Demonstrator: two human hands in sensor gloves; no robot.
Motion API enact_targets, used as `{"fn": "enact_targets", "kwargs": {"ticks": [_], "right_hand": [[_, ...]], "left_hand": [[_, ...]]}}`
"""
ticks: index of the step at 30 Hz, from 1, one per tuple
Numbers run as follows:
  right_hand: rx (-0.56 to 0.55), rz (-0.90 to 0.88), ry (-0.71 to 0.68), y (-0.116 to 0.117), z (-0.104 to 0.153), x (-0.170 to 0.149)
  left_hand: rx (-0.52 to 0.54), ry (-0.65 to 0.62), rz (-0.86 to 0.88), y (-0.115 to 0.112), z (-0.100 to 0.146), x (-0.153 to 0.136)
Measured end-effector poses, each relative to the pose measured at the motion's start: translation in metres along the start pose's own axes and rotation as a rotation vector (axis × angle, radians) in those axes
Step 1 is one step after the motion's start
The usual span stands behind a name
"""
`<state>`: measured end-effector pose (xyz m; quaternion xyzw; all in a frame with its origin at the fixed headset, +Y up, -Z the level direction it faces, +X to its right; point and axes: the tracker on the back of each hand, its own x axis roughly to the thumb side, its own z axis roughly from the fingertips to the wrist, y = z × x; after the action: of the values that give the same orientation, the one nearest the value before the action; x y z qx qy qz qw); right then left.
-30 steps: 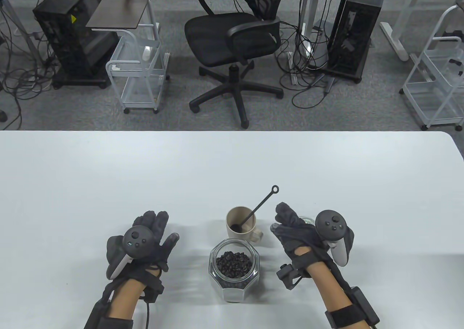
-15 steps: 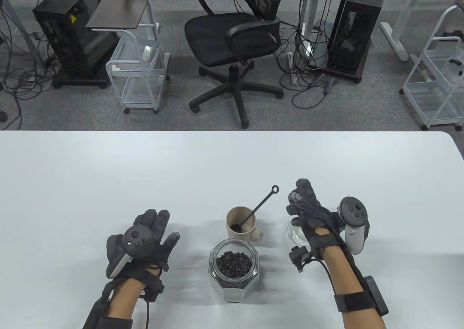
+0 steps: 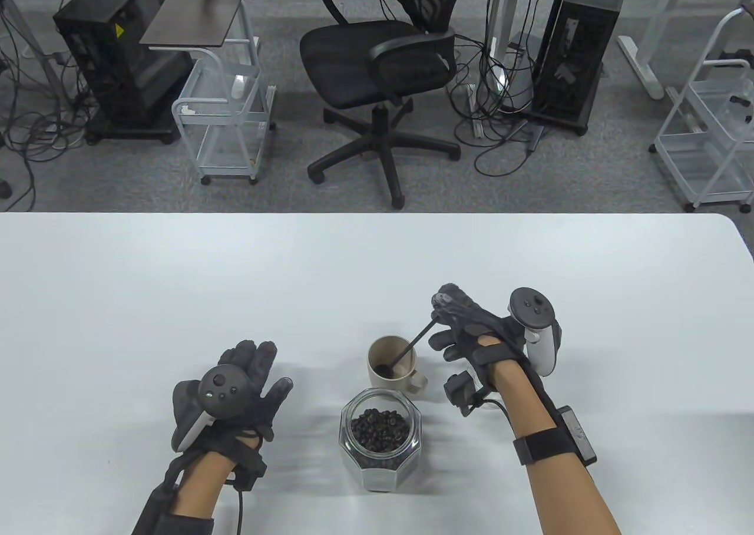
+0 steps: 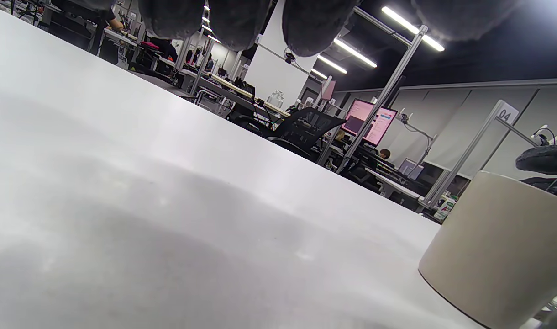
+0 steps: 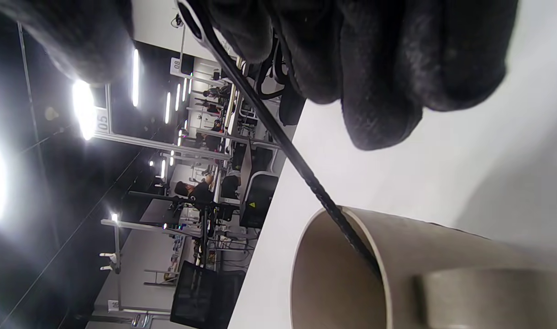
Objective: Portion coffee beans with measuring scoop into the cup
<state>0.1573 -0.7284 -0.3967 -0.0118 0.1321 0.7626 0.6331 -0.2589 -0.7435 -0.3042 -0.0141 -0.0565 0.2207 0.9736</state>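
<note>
Table view, jar before cup, office chair beyond

Beige cup, blk scoop, dark beans (clear jar), white table, blk-gloved hands

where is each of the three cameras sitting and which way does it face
Table view: high above, looking down at the white table and office floor; both gloved hands and forearms show, left hand flat, right hand at the scoop handle.
Left wrist view: low near the tabletop, facing along it; fingertips at top.
Right wrist view: on its side, facing the cup; fingers round the handle.
Shared: all three show the cup.
</note>
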Motion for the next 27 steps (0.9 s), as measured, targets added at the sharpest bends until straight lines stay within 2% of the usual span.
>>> {"fn": "enact_targets", "kwargs": {"ticks": [4, 13, 22, 27], "right_hand": [[-0.024, -0.046, 0.029, 0.005, -0.003, 0.001], [-0.033, -0.057, -0.02, 0.003, 0.005, 0.012], [-0.128, -0.139, -0.111, -0.031, 0.033, 0.032], [-0.189, -0.329, -0.161, -0.053, 0.049, 0.022]], "left_hand": [[-0.001, -0.002, 0.002, 0.0, 0.0, 0.0], [-0.002, 0.0, 0.001, 0.0, 0.0, 0.001], [0.001, 0.006, 0.001, 0.0, 0.001, 0.0], [0.006, 0.009, 0.001, 0.001, 0.002, 0.0]]}}
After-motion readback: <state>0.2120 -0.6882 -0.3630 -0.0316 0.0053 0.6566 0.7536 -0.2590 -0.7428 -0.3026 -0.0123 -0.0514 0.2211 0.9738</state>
